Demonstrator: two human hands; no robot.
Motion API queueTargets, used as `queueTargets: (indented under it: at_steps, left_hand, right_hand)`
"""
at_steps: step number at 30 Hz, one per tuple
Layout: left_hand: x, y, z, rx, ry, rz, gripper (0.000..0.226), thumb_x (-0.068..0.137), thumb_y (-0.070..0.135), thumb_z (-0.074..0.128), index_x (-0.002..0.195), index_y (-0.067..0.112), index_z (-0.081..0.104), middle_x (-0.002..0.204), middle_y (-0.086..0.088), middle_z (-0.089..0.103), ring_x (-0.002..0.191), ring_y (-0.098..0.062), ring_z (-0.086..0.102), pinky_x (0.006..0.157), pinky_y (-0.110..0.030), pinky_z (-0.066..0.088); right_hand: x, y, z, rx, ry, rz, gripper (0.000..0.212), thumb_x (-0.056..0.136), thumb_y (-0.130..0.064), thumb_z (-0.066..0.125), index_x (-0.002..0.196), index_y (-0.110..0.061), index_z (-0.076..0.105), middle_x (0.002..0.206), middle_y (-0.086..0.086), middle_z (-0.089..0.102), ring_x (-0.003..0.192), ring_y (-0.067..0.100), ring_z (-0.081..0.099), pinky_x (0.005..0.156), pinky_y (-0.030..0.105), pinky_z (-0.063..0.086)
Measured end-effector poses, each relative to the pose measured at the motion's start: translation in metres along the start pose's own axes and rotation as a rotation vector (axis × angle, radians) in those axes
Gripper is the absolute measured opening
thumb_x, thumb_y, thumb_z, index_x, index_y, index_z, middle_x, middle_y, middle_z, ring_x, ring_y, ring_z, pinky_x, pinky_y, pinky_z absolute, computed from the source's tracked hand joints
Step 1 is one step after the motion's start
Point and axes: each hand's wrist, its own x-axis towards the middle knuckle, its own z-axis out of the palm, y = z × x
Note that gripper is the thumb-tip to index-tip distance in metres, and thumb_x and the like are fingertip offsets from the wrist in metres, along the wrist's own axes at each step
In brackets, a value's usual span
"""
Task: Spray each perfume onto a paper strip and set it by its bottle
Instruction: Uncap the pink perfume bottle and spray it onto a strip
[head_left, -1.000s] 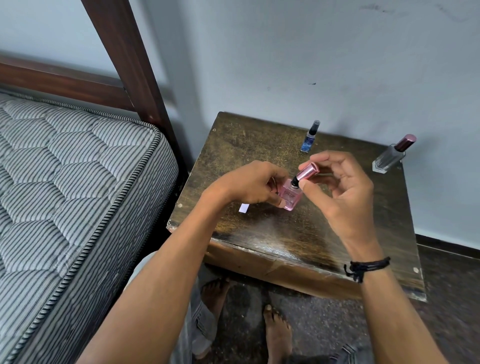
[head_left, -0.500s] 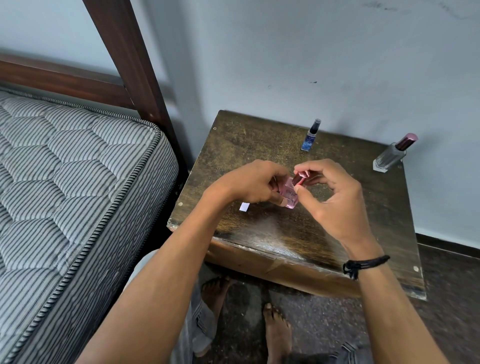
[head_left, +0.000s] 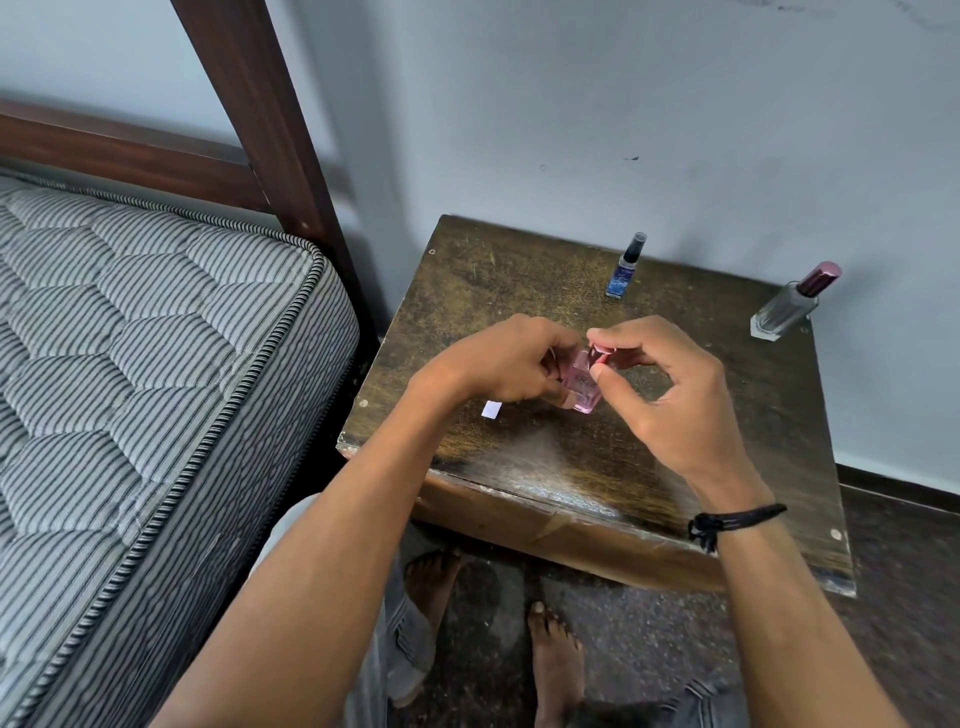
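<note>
Over the middle of the dark wooden table (head_left: 519, 457) my left hand (head_left: 498, 364) grips a small pink perfume bottle (head_left: 584, 387). My right hand (head_left: 670, 395) pinches the bottle's pink cap (head_left: 602, 354) at the top of the bottle. A white paper strip (head_left: 491, 409) pokes out from under my left hand; most of it is hidden. A small blue bottle with a black cap (head_left: 625, 270) stands at the back of the table. A clear bottle with a dark red cap (head_left: 792, 304) stands at the back right corner.
A bed with a striped mattress (head_left: 130, 389) and a dark wooden frame post (head_left: 270, 135) stands close on the left. The pale wall (head_left: 623, 104) runs right behind the table. My bare feet (head_left: 556, 670) are on the dark floor below the table's front edge.
One second ago my right hand held the cap tilted off above the spray head. It has brought the cap down onto the bottle, and both hands have closed in together.
</note>
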Motion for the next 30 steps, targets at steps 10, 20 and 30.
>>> queueTargets:
  at_steps: [10, 20, 30]
  left_hand:
    - [-0.001, 0.001, 0.000, -0.001, 0.015, 0.021, 0.020, 0.080, 0.021, 0.083, 0.087, 0.015, 0.064, 0.089, 0.002, 0.070, 0.082, -0.015, 0.065, 0.076, -0.034, 0.052]
    - [-0.004, -0.008, -0.013, -0.067, 0.133, 0.016, 0.014, 0.085, 0.016, 0.079, 0.098, 0.020, 0.079, 0.087, 0.012, 0.075, 0.079, 0.006, 0.066, 0.077, -0.015, 0.053]
    - [-0.004, -0.008, -0.016, -0.133, 0.327, -0.110, 0.008, 0.080, 0.024, 0.083, 0.077, 0.020, 0.077, 0.068, 0.009, 0.074, 0.065, 0.000, 0.068, 0.068, -0.020, 0.053]
  right_hand:
    - [0.000, 0.006, 0.005, 0.033, -0.016, 0.009, 0.035, 0.084, 0.005, 0.078, 0.115, -0.008, 0.068, 0.106, 0.001, 0.067, 0.096, 0.015, 0.068, 0.086, 0.030, 0.057]
    - [-0.005, 0.003, -0.010, -0.036, -0.020, 0.106, 0.053, 0.083, 0.001, 0.081, 0.123, -0.028, 0.063, 0.113, -0.003, 0.068, 0.097, 0.014, 0.069, 0.094, 0.039, 0.057]
    - [-0.005, 0.006, -0.014, -0.071, 0.000, 0.135, 0.056, 0.083, 0.001, 0.078, 0.129, -0.026, 0.061, 0.113, -0.003, 0.064, 0.096, 0.007, 0.066, 0.094, 0.037, 0.057]
